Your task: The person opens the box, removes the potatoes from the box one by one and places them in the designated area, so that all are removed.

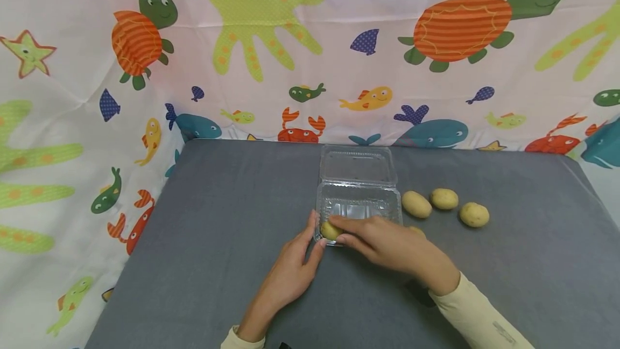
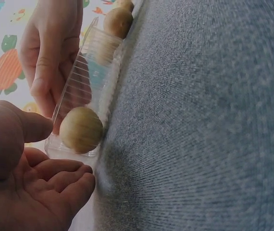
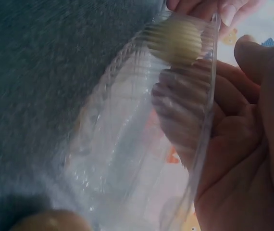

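A clear plastic clamshell box (image 1: 358, 206) lies on the grey cloth with its lid (image 1: 357, 166) folded back. One potato (image 1: 330, 230) sits inside, in the box's near left corner. My left hand (image 1: 289, 268) touches that corner from outside, its index finger along the left wall and its thumb at the front. My right hand (image 1: 387, 244) reaches over the near wall. In the right wrist view its fingers (image 3: 180, 110) are seen through the ridged plastic beside the potato, while the thumb stays apart from it. Exact finger contact with the potato is partly hidden.
Right of the box lie three potatoes, one close to its wall (image 1: 416, 204), another behind (image 1: 444, 199), a third farther right (image 1: 474, 214). Another potato (image 1: 416, 232) is partly hidden by my right hand. A sea-animal curtain (image 1: 300, 90) hangs behind the table.
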Action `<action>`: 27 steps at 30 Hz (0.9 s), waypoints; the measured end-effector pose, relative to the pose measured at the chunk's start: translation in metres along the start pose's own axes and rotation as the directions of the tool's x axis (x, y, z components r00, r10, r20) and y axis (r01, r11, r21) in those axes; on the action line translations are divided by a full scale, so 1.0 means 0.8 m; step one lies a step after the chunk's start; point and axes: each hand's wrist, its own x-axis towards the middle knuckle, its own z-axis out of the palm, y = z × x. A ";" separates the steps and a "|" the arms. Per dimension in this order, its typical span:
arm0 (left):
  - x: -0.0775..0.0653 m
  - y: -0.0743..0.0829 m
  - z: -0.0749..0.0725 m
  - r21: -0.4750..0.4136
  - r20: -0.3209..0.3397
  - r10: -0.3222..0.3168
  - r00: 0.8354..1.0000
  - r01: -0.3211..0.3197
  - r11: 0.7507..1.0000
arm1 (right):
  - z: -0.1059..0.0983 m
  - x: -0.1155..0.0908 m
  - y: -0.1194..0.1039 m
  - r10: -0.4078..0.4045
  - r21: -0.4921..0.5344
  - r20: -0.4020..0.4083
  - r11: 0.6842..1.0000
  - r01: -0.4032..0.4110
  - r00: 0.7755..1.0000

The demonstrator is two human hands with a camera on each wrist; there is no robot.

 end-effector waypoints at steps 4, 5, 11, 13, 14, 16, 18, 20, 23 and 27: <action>0.000 0.000 -0.001 0.001 0.003 -0.002 1.000 0.002 1.000 | 0.004 0.007 0.002 0.010 0.006 0.004 1.000 -0.010 1.000; -0.001 0.000 -0.001 0.002 0.003 -0.004 1.000 0.004 1.000 | 0.005 0.009 0.002 0.012 0.004 0.000 1.000 -0.012 1.000; -0.001 -0.001 -0.001 0.002 0.004 0.001 1.000 -0.001 1.000 | 0.009 0.020 0.001 0.000 0.012 -0.006 1.000 0.000 1.000; -0.001 -0.001 -0.001 0.003 0.006 0.004 1.000 -0.004 1.000 | 0.010 0.023 0.002 -0.002 0.025 0.001 1.000 0.002 1.000; -0.001 -0.001 -0.001 0.007 0.005 0.006 1.000 -0.006 1.000 | 0.010 0.024 0.003 -0.005 0.029 0.002 1.000 0.005 1.000; -0.001 -0.001 -0.002 0.006 0.006 0.007 1.000 -0.007 1.000 | 0.009 0.027 0.003 -0.004 0.043 0.008 0.999 0.004 1.000; -0.001 -0.001 -0.002 0.007 0.006 0.008 1.000 -0.008 1.000 | 0.007 0.029 0.004 0.006 0.056 0.021 0.998 -0.007 1.000; -0.001 -0.002 -0.002 0.012 0.004 0.010 1.000 -0.010 1.000 | 0.007 0.031 0.004 0.014 0.064 0.033 0.998 -0.016 0.999; -0.002 -0.003 -0.001 0.023 0.006 0.015 1.000 -0.015 1.000 | 0.006 0.034 0.003 0.032 0.078 0.050 0.996 -0.035 0.998; -0.002 -0.005 -0.001 0.024 0.007 0.022 1.000 -0.022 0.999 | 0.006 0.035 0.003 0.033 0.090 0.053 0.995 -0.038 0.998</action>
